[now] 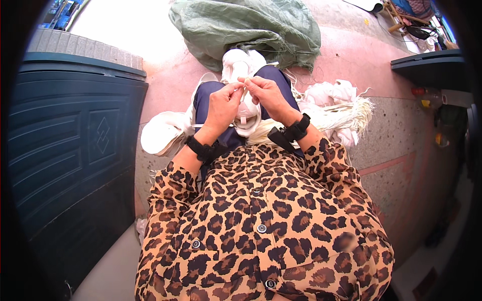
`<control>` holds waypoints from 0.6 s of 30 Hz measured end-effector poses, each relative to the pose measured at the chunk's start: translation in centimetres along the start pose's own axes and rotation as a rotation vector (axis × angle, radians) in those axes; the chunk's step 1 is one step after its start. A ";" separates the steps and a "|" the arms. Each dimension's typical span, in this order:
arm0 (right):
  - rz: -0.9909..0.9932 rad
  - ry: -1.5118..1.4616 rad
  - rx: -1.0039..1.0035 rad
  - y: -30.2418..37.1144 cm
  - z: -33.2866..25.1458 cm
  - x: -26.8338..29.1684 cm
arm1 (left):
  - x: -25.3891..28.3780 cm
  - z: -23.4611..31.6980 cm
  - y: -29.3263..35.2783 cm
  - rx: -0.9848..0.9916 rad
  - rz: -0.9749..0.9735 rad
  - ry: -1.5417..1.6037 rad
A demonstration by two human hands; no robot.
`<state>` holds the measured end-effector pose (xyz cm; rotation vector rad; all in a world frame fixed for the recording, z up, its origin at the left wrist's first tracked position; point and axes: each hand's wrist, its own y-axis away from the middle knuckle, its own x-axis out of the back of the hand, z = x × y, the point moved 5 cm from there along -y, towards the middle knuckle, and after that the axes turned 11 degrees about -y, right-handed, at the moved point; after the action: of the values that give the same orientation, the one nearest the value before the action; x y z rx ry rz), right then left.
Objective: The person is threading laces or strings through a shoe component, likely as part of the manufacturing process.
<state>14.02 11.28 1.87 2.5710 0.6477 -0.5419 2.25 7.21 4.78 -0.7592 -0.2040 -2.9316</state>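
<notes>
We judge the work to be partway along: one white shoe (247, 113) sits between our knees (277, 76), with both hands busy just above it, and a bundle of pale laces (359, 114) fans out beside our right thigh, so more seems left to do. How much of this shoe is finished we cannot tell (our fingers cover that part). Our left hand (220, 108) and right hand (271, 100) are each pinched at the fingertips, almost touching, apparently on a thin pale strand (243, 93) too small to make out well. Another white shoe (161, 134) lies by our left leg, whether finished or not we cannot say. For moving, the dark panelled door (83, 118) bounds us on the left, the green sack (251, 25) closes off the front, and the floor (386, 128) opens wider to our right, beyond the laces.
</notes>
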 end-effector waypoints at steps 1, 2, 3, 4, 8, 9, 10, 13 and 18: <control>-0.005 -0.032 0.007 0.1 -0.1 0.0 | 0.1 0.3 0.0 -0.052 0.025 -0.051; -0.011 -0.036 0.020 0.1 -0.2 0.0 | 0.1 0.3 0.0 -0.052 0.025 -0.052; -0.016 -0.041 -0.011 0.1 0.0 0.0 | 0.0 0.2 0.0 -0.019 0.002 -0.010; -0.027 -0.054 -0.031 0.1 0.1 0.0 | -0.2 0.1 0.1 0.015 -0.023 0.032; -0.009 0.018 -0.040 -0.1 0.7 0.0 | -0.5 -0.9 0.0 0.129 -0.081 0.187; 0.020 0.023 0.104 -0.2 0.1 0.0 | -0.6 -1.7 0.0 0.194 -0.143 0.158; 0.067 0.037 0.221 -0.1 -0.4 0.1 | -0.8 -2.2 -0.2 0.193 -0.208 0.149; 0.067 0.083 0.240 0.0 -0.9 0.0 | 0.8 -3.5 -3.7 -0.090 0.040 -0.264; -0.069 0.002 0.272 0.1 -2.9 -0.5 | -1.9 -7.2 -7.9 -0.072 -0.325 -0.591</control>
<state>14.42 12.48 4.57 2.8092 0.7086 -0.6925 -0.61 14.03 -3.15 -1.7405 -0.2901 -2.9136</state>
